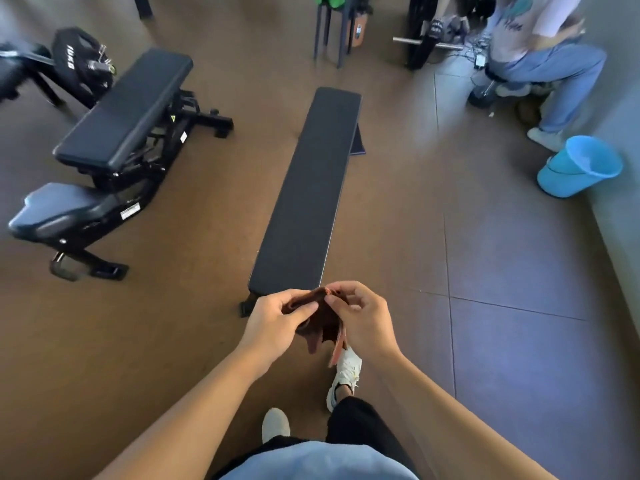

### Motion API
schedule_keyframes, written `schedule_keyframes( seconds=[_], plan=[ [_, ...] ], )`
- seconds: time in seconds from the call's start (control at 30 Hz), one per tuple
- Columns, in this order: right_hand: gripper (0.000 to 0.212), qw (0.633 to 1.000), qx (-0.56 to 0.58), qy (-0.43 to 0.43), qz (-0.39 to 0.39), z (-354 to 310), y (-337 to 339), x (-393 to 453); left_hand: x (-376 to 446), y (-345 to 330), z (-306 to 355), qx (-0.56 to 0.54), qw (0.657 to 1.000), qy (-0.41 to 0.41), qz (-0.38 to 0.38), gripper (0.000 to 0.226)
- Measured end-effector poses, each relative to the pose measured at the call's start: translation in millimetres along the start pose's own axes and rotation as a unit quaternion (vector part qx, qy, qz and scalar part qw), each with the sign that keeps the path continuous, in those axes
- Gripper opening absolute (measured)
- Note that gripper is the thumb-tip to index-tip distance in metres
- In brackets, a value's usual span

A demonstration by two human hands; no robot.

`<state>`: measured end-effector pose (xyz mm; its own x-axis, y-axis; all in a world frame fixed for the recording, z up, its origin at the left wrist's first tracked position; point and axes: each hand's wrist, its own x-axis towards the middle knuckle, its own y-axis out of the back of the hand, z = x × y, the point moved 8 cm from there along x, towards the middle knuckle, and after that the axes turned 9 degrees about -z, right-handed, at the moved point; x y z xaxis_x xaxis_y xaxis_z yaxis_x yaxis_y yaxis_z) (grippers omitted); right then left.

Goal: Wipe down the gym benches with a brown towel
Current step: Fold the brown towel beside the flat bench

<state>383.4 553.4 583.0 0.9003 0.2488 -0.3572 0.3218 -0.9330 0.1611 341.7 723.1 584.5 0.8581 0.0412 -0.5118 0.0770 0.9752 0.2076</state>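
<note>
Both hands up front, bunching the brown towel point(320, 320) into a pad, likely prepping to wipe. Left hand point(277, 322) grips one fold, right hand point(363, 318) pinches the top edge. Towel dark brown, crumpled, ends dangling, held above the floor, just short of the flat bench point(304, 195). Adjustable bench point(121, 112) further left.

I hold the brown towel point(323, 320) bunched between my left hand point(277, 320) and right hand point(363, 318), above the near end of the flat bench point(304, 188).
</note>
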Motion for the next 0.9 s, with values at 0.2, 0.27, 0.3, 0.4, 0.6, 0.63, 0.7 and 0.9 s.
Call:
schedule_keyframes(
  seconds=[0.2,0.27,0.3,0.4,0.6,0.63,0.7,0.9],
  plan=[
    [0.026,0.991,-0.096,0.091,-0.025,-24.5,26.3,61.4,40.6,-5.6,33.9,-0.050,0.997,0.016,0.057,0.023],
    [0.031,0.986,-0.106,0.126,-0.020,-37.2,38.3,74.4,50.4,-5.6,47.4,-0.074,0.993,0.019,0.086,0.027],
    [0.031,0.987,-0.093,0.125,-0.031,-40.4,42.1,80.7,54.8,-6.8,52.5,-0.087,0.991,0.020,0.097,0.030],
    [0.023,0.990,-0.049,0.095,-0.089,-47.4,45.0,96.8,66.9,-11.9,68.8,-0.072,0.992,0.013,0.105,0.036],
    [0.024,0.978,-0.116,0.138,-0.103,-81.3,52.6,118.0,86.4,-16.5,89.7,-0.042,0.996,0.047,0.067,0.027],
    [0.025,0.977,-0.125,0.143,-0.097,-85.0,53.9,121.6,89.1,-14.8,89.5,-0.069,0.994,0.054,0.071,0.026],
    [0.023,0.977,-0.125,0.146,-0.091,-91.8,54.9,127.2,92.8,-14.6,89.4,-0.172,0.981,0.064,0.062,0.024],
    [0.014,0.973,-0.118,0.169,-0.103,-113.0,41.2,125.1,96.4,-19.3,103.6,-0.403,0.915,0.034,0.001,0.031]
  ],
)
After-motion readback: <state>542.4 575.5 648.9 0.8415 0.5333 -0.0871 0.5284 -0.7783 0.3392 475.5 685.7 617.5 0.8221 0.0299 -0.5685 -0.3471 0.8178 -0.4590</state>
